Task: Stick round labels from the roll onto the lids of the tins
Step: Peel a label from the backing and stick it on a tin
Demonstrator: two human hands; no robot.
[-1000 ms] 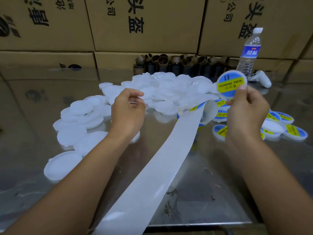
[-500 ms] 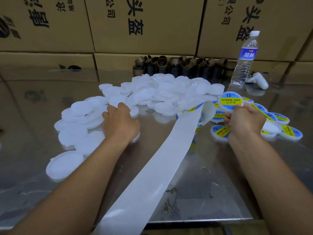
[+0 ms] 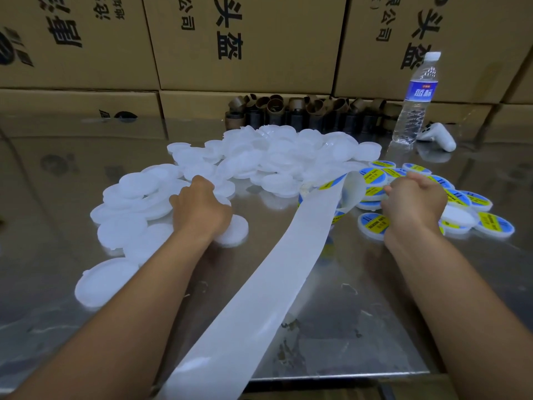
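At nine to ten o'clock on the table (image 3: pixel 360 313) a spread of blank lids (image 3: pixel 138 183) is seen, and it runs on to a heap at twelve. The left hand (image 3: pixel 202 209) is laid on the near edge of this spread, with its fingers bent down among the lids. Whether one is gripped cannot be told, because the back of the hand hides it. From six o'clock a bare strip (image 3: pixel 288 264) is led up to the roll (image 3: pixel 331 184) at one o'clock, where yellow and blue print is shown. Just right of the roll the right hand (image 3: pixel 412 206) is held low over the labelled lids (image 3: pixel 493 223) at two o'clock, with its fingers curled. What, if anything, is pinched beneath cannot be told. Three risks are judged likely. Two overlapping blank lids may be lifted as one. The loose strip may be caught by a forearm and the roll dragged over. A label may be creased or set off-centre if pressed in haste.
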